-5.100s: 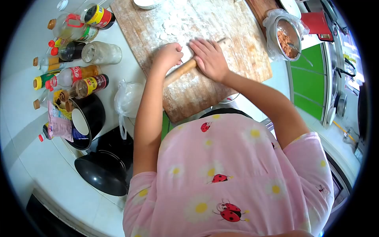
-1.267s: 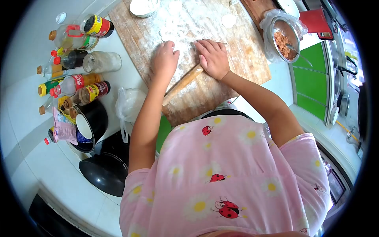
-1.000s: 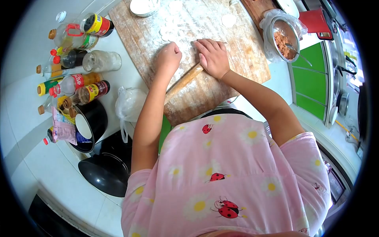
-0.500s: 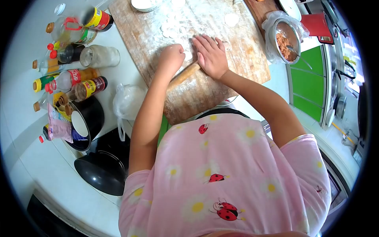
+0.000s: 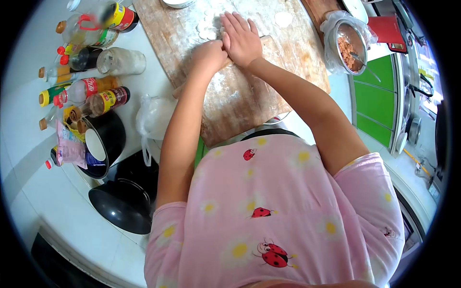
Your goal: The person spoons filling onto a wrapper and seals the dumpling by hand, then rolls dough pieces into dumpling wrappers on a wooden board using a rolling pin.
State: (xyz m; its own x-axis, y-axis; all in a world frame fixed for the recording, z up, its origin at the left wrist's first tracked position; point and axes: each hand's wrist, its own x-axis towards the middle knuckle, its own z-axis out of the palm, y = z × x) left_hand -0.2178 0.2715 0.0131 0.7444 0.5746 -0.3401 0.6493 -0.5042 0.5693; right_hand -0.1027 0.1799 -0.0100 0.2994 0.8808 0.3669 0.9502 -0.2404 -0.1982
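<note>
On the floured wooden board (image 5: pixel 297 67), my right hand (image 5: pixel 242 43) lies flat with fingers stretched, its palm over a wooden rolling pin (image 5: pixel 265 41). My left hand (image 5: pixel 209 56) is closed beside it, touching the right hand at the thumb; whatever its fingers hold is hidden. The pin's other end shows beside my left forearm. Small white dough pieces (image 5: pixel 206 31) lie just beyond my left hand. A flat round dough wrapper (image 5: pixel 283 19) rests farther right on the board.
At right stands a metal bowl (image 5: pixel 359 41) of reddish-brown filling with a spoon. Several sauce bottles (image 5: pixel 109 101) and a glass jar (image 5: pixel 121 61) line the left. Nearer are a plastic bag (image 5: pixel 154 117), a black pot (image 5: pixel 113 137) and a black wok (image 5: pixel 120 204). A white dish (image 5: pixel 178 3) sits at the top.
My right hand has slid away from me and to the left, against the left hand. The rolling pin has moved away from me, now running under both hands.
</note>
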